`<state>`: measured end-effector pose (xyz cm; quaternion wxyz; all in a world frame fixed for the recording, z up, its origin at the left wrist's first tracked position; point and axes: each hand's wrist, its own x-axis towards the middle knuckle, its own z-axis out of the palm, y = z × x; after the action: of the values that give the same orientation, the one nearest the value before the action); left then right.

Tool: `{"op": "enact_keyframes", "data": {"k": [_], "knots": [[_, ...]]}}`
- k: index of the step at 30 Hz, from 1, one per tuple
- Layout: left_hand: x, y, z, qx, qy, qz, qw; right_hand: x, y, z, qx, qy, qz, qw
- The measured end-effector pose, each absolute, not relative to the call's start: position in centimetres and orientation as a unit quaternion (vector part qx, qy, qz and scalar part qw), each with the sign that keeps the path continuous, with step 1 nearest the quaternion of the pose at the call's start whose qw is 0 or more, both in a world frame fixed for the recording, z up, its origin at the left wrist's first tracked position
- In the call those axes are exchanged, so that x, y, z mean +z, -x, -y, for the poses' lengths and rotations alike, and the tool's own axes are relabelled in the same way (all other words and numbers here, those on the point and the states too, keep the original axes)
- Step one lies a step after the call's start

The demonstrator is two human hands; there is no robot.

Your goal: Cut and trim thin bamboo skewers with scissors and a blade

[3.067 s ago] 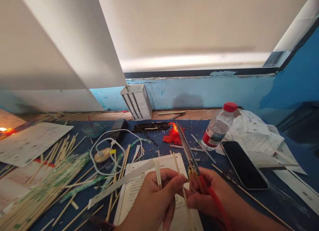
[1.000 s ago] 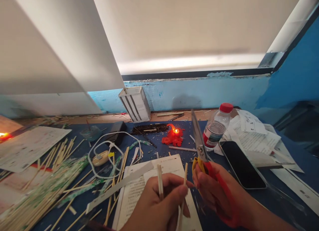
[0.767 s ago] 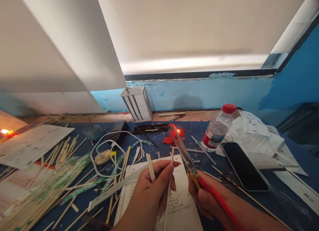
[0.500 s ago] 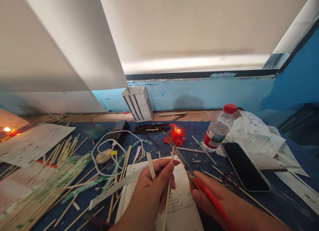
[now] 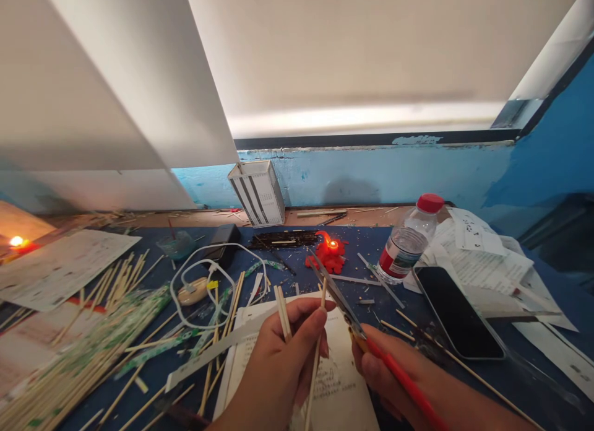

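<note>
My left hand (image 5: 292, 344) is closed, pinching a thin wooden stick (image 5: 315, 363) between thumb and fingers, with a few short sticks (image 5: 282, 310) tucked in the same hand. My right hand (image 5: 385, 363) is closed around a metal cutting tool with a red handle (image 5: 401, 375). The tool's blades (image 5: 335, 293) point up and left, close to the stick's upper end. Below both hands lies an open book (image 5: 341, 381). A lit red candle (image 5: 331, 254) with melted wax stands just beyond the blade tips.
A water bottle (image 5: 408, 239) and a black phone (image 5: 457, 313) are at right, beside crumpled papers (image 5: 492, 270). A white box (image 5: 258, 195) stands at the back. Bundled sticks (image 5: 78, 363), a white cable (image 5: 174, 295) and a second flame (image 5: 17, 241) are at left.
The stick and my left fingers have shifted very slightly to the right. The cutting tool has turned a little in my right hand.
</note>
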<state>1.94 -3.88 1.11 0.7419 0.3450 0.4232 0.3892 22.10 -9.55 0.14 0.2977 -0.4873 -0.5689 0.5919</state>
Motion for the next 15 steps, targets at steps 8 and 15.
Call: {"op": "enact_keyframes", "data": {"k": [8, 15], "knots": [[0.4, -2.0, 4.0, 0.413, -0.308, -0.423, 0.745, 1.2, -22.0, 9.6, 0.592, 0.481, 0.574, 0.299], [0.0, -1.8, 4.0, 0.383, -0.352, -0.413, 0.747, 1.7, -22.0, 9.5, 0.59, 0.488, 0.575, 0.289]]}}
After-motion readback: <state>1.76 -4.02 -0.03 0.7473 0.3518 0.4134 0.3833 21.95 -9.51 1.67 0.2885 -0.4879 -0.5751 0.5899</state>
